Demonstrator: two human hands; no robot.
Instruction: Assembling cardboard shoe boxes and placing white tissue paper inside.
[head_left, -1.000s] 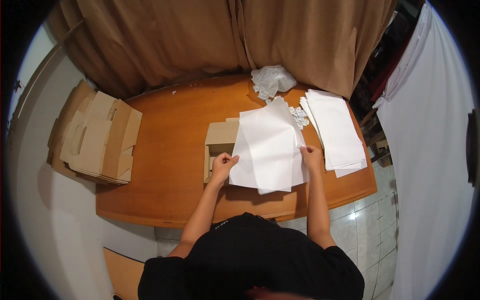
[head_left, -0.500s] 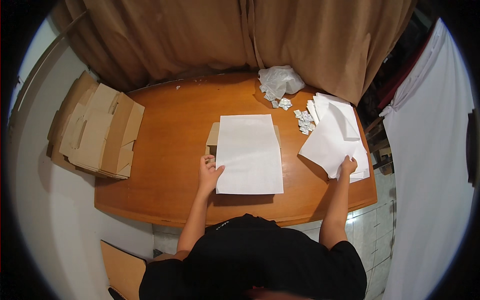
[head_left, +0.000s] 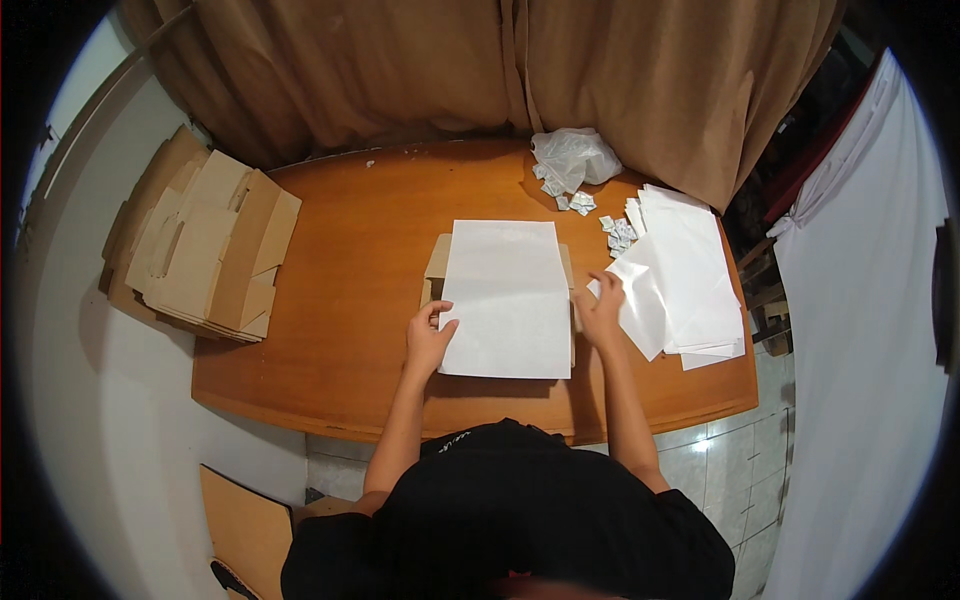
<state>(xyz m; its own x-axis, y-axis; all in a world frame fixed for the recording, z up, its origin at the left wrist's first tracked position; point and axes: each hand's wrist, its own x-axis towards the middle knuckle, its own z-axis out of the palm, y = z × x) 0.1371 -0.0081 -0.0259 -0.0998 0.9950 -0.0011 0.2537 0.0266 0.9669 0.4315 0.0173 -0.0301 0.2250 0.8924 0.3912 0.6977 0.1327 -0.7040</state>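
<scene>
Left hand flat on white sheet edge, fingers spread; right hand beside sheet, fingers loosely apart

Flattened brown cardboard boxes, stacked, 9 o'clock; small white sachets, scattered, 1 o'clock; crumpled clear plastic bag, 12 o'clock.

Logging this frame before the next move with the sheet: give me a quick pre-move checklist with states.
1. White paper sheet lies flat over the small cardboard box: ok.
2. Left hand rests on the sheet's lower left edge: ok.
3. Right hand sits at the sheet's right edge, touching the loose sheet from the paper stack: ok; a firm grip cannot tell.
4. Sheet squared to the box: cannot tell, box mostly covered.
5. Small white packets lie apart from the sheet: ok.
6. Flattened cartons lie off the table's left end, away from both hands: ok.
</scene>
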